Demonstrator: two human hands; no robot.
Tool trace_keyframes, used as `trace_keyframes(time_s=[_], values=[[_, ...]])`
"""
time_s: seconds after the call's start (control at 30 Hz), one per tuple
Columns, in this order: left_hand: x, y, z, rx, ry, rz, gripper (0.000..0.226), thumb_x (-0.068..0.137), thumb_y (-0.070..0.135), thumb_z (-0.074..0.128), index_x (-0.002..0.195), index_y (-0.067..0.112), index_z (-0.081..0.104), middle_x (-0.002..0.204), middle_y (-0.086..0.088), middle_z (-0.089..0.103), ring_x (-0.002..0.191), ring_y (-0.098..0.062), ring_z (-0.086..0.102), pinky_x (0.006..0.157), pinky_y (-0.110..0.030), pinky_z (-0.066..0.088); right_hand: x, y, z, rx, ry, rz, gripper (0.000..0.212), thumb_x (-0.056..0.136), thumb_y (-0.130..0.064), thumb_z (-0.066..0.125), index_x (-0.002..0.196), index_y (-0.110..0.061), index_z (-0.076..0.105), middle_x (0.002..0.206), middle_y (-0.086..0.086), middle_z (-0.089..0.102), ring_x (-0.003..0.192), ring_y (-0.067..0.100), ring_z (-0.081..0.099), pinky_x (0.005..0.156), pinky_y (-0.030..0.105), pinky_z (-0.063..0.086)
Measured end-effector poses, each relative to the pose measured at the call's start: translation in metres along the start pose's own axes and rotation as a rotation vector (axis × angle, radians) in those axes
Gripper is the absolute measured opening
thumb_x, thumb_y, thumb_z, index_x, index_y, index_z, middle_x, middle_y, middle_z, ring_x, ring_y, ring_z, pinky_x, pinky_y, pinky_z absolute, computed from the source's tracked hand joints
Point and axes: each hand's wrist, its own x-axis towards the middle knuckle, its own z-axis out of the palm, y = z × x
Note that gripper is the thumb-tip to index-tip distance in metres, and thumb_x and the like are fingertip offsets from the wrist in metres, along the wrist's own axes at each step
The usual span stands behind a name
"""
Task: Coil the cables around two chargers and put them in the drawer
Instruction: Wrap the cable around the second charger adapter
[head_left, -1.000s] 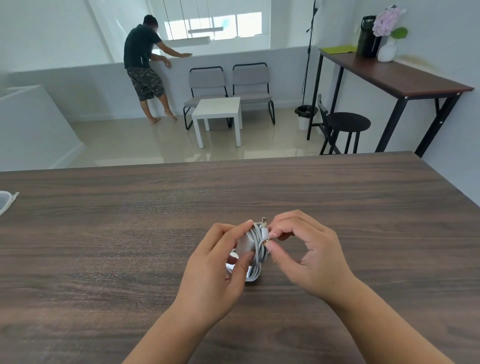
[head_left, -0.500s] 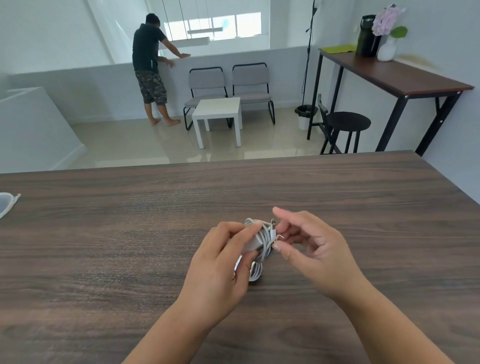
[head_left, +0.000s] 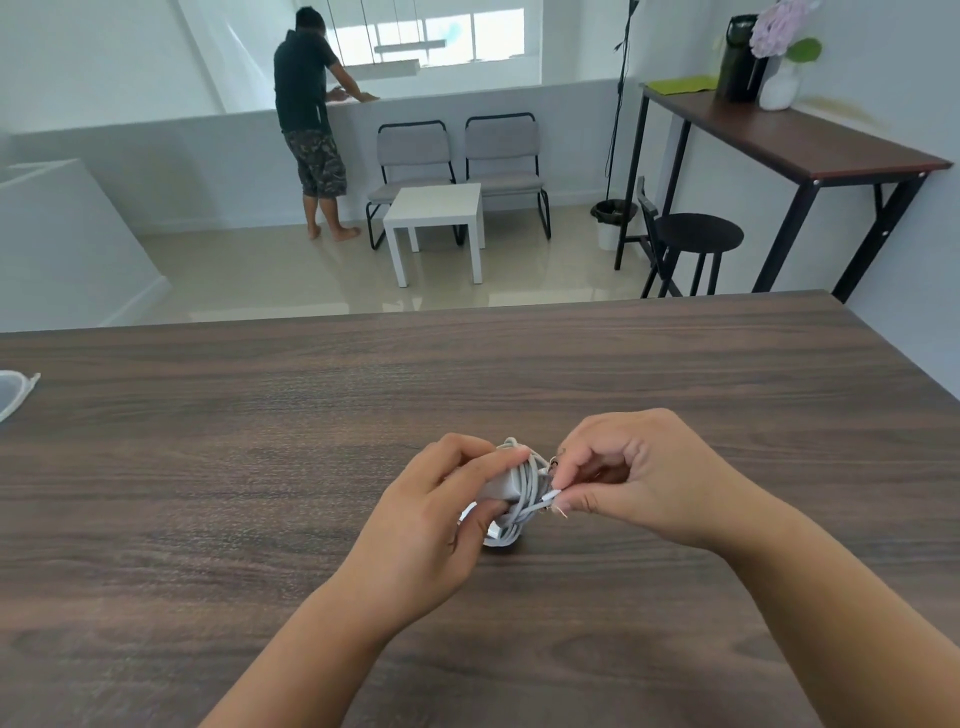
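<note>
Just above the near middle of the wooden counter (head_left: 218, 467), the left hand (head_left: 431, 525) clamps the white charger (head_left: 501, 483) steady so its coiled cable (head_left: 522, 506) cannot unwind, while the right hand (head_left: 639, 483) pinches the cable's plug end (head_left: 550, 496), probably to tuck it in; no drawer is visible

Above the table (head_left: 260, 467) — charger (head_left: 506, 480) between left hand (head_left: 436, 525) and right hand (head_left: 639, 478) — cable (head_left: 524, 499) coiled around it.
</note>
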Motion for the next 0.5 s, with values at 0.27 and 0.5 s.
trace_keyframes(time_s=[0.27, 0.5], values=[[-0.0008, 0.0002, 0.0056, -0.037, 0.022, -0.074, 0.045, 0.088, 0.012, 0.060, 0.132, 0.021, 0.057, 0.112, 0.006, 0.055, 0.094, -0.002, 0.054, 0.079, -0.025, 0.051, -0.0029, -0.0043, 0.0019, -0.066, 0.029, -0.073, 0.010, 0.071, -0.006, 0.082, 0.073, -0.012, 0.075, 0.078, -0.002, 0.074, 0.076, 0.015, 0.070, 0.073, 0.030, 0.057], [0.0022, 0.0021, 0.0048, 0.028, -0.011, -0.048, 0.044, 0.090, 0.014, 0.058, 0.134, 0.019, 0.056, 0.112, 0.004, 0.056, 0.096, -0.007, 0.055, 0.082, -0.022, 0.049, 0.0005, -0.0069, -0.0022, -0.033, -0.003, -0.045, 0.012, 0.075, -0.008, 0.079, 0.078, -0.018, 0.072, 0.079, -0.001, 0.073, 0.077, 0.018, 0.068, 0.072, 0.027, 0.056]])
